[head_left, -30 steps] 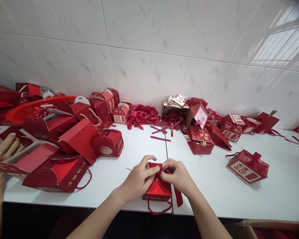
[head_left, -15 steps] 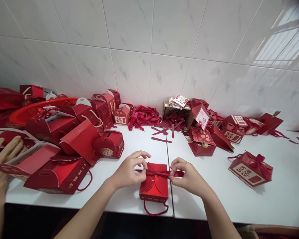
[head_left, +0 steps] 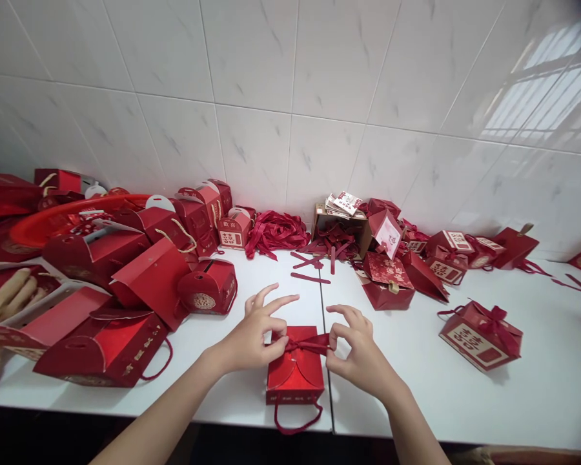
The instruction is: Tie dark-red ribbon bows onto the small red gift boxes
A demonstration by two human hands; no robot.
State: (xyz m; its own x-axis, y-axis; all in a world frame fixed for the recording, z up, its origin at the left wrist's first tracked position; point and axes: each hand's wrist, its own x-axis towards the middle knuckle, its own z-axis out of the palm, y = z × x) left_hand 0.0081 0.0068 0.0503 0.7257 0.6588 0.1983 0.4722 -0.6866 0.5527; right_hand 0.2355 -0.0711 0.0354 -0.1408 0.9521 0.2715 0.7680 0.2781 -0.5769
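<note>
A small red gift box (head_left: 294, 376) with a cord handle sits at the front edge of the white table (head_left: 252, 290). A dark red ribbon (head_left: 306, 344) runs across its top. My left hand (head_left: 256, 332) pinches the ribbon's left end with thumb and forefinger, the other fingers spread. My right hand (head_left: 357, 352) pinches the ribbon's right end at the box's corner.
Large red boxes (head_left: 106, 342) crowd the left of the table, with another person's hand (head_left: 2, 303) at the far left edge. A heap of loose ribbons (head_left: 275, 229) and a cardboard box (head_left: 341, 223) lie by the tiled wall. A bowed box (head_left: 479, 326) stands to the right.
My hands came apart pulling the ribbon ends sideways, then moved back toward the box's middle. The box sits slightly nearer the table edge in view.
</note>
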